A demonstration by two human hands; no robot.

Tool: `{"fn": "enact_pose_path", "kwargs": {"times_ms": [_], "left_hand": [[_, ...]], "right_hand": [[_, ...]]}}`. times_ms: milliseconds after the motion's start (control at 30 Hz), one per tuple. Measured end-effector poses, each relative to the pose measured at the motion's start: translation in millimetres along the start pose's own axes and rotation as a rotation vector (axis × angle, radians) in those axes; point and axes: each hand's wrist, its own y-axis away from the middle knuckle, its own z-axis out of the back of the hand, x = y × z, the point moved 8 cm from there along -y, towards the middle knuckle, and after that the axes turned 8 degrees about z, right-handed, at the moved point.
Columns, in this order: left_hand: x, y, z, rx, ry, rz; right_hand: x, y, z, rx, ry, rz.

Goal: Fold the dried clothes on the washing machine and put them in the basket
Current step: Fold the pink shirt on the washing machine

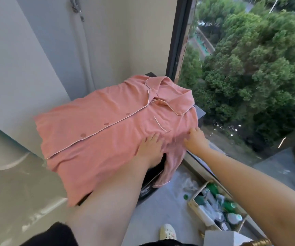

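Pinning the pink shirt (97, 125) on the washing machine (200, 112) under a flat, straight-fingered left hand (150, 144), probably to steady a fold, with the right hand (194, 138) at its edge, grip unclear.

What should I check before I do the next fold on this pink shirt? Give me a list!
1. Pink shirt lies front up on the washing machine: ok.
2. Buttons done up: ok.
3. Left hand flat on the shirt to hold it in place: ok.
4. Fabric smooth: not ok, it bunches between the left hand and the right hand.
5. Sleeve folded in: not ok, it hangs over the machine's edge.
6. Basket ready nearby: cannot tell, none is in view.
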Motion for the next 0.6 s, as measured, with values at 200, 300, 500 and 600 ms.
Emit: {"fn": "enact_pose_path", "kwargs": {"times_ms": [200, 300, 500, 600], "left_hand": [[-41, -16, 3, -0.162, 0.063, 0.015], [-47, -19, 4, -0.267, 0.114, -0.032], [-54, -13, -29, -0.028, 0.074, 0.073], [-50, -10, -37, -0.018, 0.234, 0.16]], "right_hand": [[-40, -24, -1, 0.065, -0.441, -0.169], [-45, -26, -19, 0.181, -0.693, -0.249], [-61, -18, -28, 0.444, -0.714, -0.158], [-67, -15, -21, 0.528, -0.868, -0.158]]}}
